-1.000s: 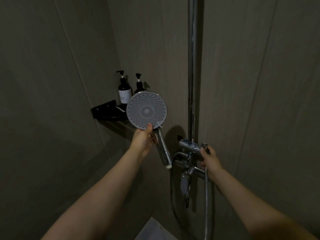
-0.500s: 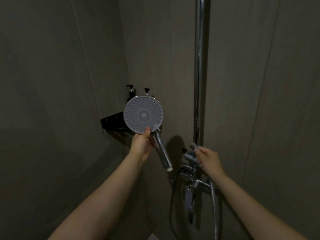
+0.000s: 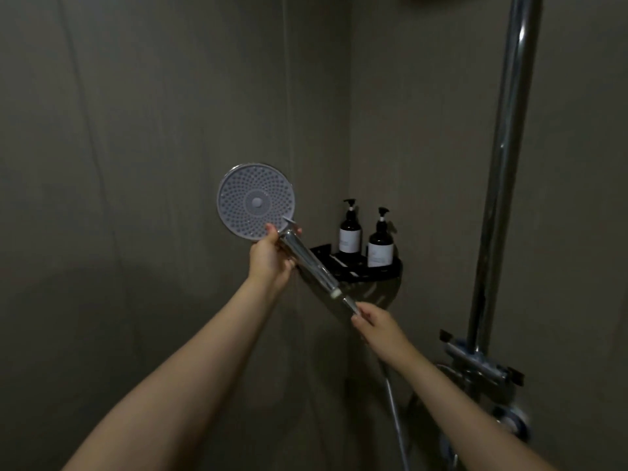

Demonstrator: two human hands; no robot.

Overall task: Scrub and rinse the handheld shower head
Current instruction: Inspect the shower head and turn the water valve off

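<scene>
- Shower head [image 3: 255,200]: round perforated face toward the camera, held up in front of the left wall; its chrome handle [image 3: 311,266] slants down to the right, crossing in front of the corner shelf [image 3: 360,271].
- Left hand [image 3: 272,256]: fingers and thumb curled round the top of the handle, the thumb tip touching the lower rim of the face.
- Right hand [image 3: 379,326]: fingertips pinch the hose end [image 3: 351,305] just below the handle's white foot; the hose [image 3: 396,419] drops from under the hand toward the lower edge.
- Edges: the shelf sits in the wall corner and bears two dark pump bottles [image 3: 350,232] side by side; the handle passes close in front of its left end.
- Open room: bare wall lies left of and above the shower head; the chrome riser [image 3: 503,158] and mixer valve [image 3: 475,363] stand well apart at the right.
- Change: half a second ago the right hand rested on the mixer valve; it now holds the hose end. The shower head, then covering the bottles, now lies left of them.
</scene>
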